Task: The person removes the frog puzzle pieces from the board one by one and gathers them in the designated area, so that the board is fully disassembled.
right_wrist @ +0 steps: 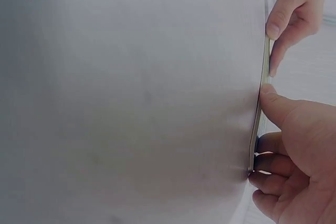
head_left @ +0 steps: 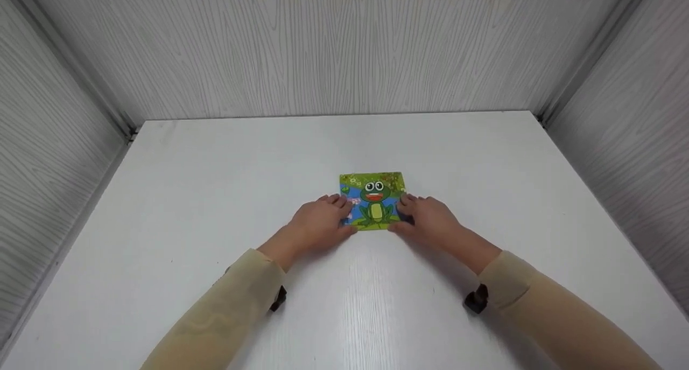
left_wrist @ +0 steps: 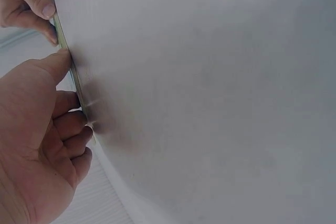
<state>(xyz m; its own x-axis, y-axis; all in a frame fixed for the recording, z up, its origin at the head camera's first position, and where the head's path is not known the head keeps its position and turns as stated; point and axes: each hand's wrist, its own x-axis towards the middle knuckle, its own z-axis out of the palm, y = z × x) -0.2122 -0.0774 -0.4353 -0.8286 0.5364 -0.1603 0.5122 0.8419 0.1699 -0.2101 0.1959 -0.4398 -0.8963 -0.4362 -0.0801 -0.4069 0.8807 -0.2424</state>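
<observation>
Our left hand [head_left: 322,222] grips the frog picture [head_left: 375,206] at 8 o'clock, and our right hand [head_left: 432,217] grips it at 4 o'clock. It looks light, stiff and smooth, so the edges seem best to hold. It's on the white table [head_left: 242,154].

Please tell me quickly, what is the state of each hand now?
Left hand: closed, holding the frog picture at its left edge.
Right hand: closed, holding the same picture at its right edge.
</observation>
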